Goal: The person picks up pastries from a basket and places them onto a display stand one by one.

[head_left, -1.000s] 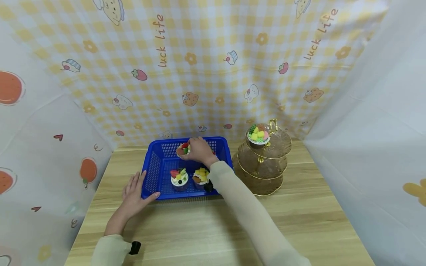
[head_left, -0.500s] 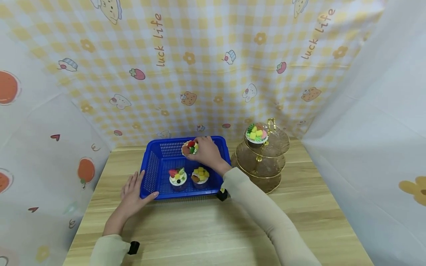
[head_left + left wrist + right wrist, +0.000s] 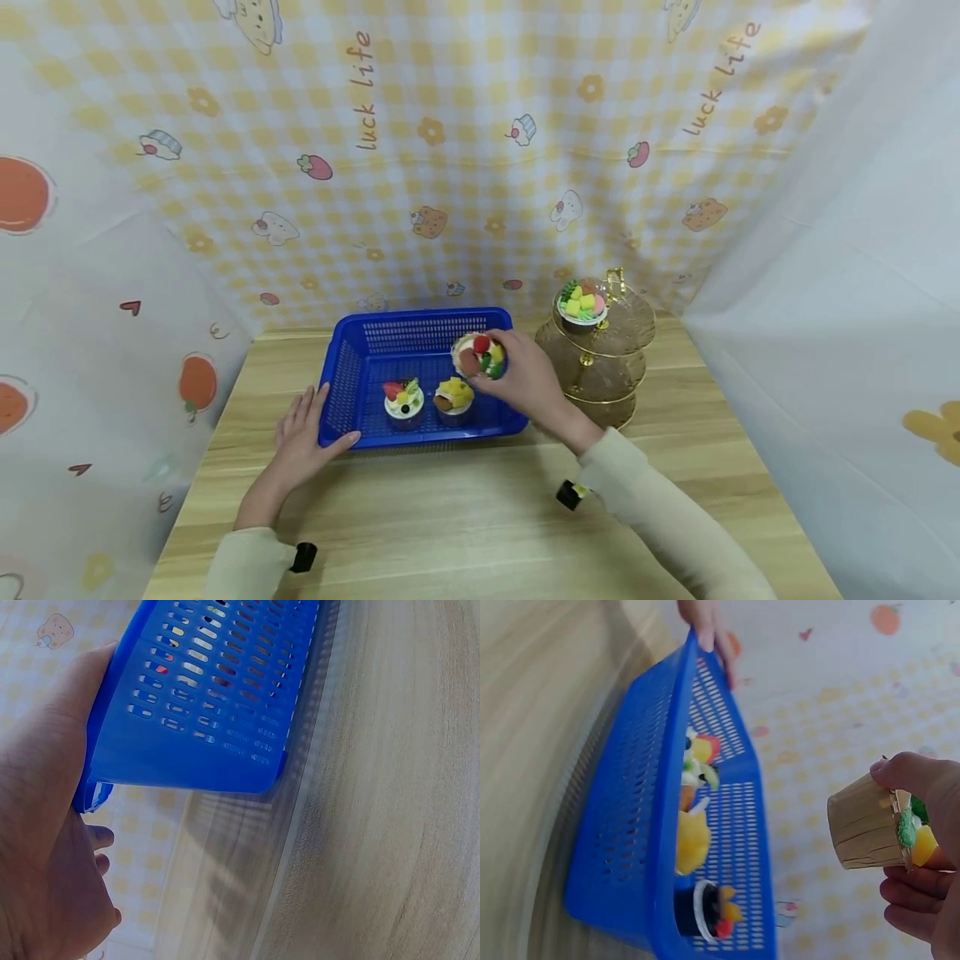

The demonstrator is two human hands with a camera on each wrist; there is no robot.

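Observation:
My right hand (image 3: 528,379) holds a cupcake (image 3: 477,357) by its side, raised above the right part of the blue basket (image 3: 420,317). Red, brown, green and yellow pieces top it; the right wrist view shows its tan paper cup (image 3: 862,825). At the basket's front left corner my left hand (image 3: 300,433) rests with spread fingers, thumb along the front rim. Inside stand a strawberry-topped cupcake (image 3: 405,404) and a yellow-cube cupcake (image 3: 453,398). A dark-cupped cupcake (image 3: 697,909) in the basket shows in the right wrist view; my right hand hides it in the head view.
To the right of the basket stands a tiered stand (image 3: 630,325) with gold rims and a gold handle. One cupcake (image 3: 581,304) sits at the left of its top tier. The wooden table (image 3: 450,517) meets a checked curtain (image 3: 420,183) behind.
My right hand has lifted the cupcake from the back of the basket and moved it right and toward me. My left hand stays on the corner.

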